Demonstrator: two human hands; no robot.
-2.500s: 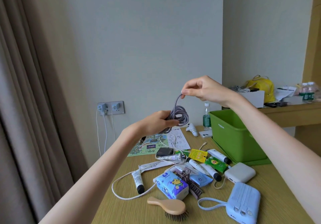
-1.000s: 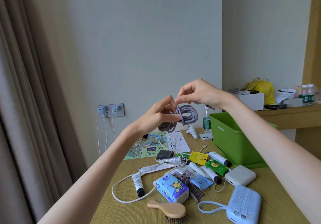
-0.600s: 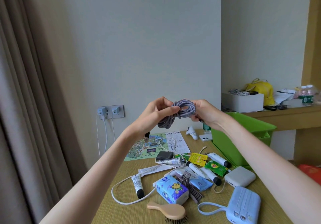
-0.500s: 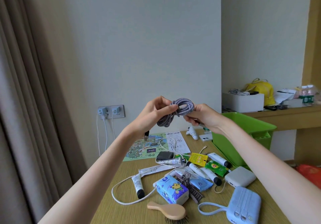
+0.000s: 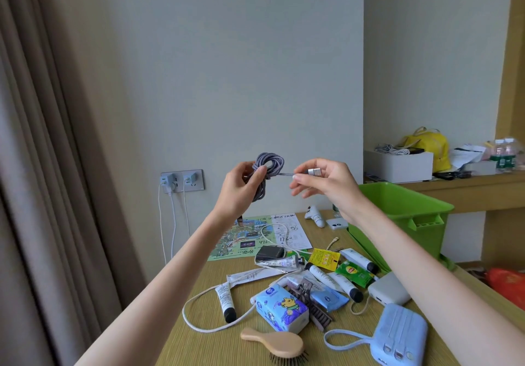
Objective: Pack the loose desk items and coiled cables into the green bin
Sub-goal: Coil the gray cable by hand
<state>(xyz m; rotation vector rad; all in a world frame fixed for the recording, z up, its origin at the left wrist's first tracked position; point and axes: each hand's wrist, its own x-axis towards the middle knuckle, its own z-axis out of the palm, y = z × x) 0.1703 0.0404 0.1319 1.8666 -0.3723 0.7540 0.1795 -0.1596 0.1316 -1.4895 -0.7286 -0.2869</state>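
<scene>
My left hand grips a coiled grey braided cable held up over the desk. My right hand pinches the cable's silver plug end, drawn taut to the right of the coil. The green bin stands at the desk's right, behind my right forearm. Loose items lie below: a white cable, cream tubes, a tissue pack, a wooden hairbrush, a white power bank and a blue power bank.
A printed map sheet and a black charger lie at the desk's far side. Wall sockets with plugged adapters sit by the curtain. A shelf on the right carries a white box and yellow bag.
My right hand let go of the coil and pulled the plug end out to the right. The left hand keeps hold of the coil at about the same height.
</scene>
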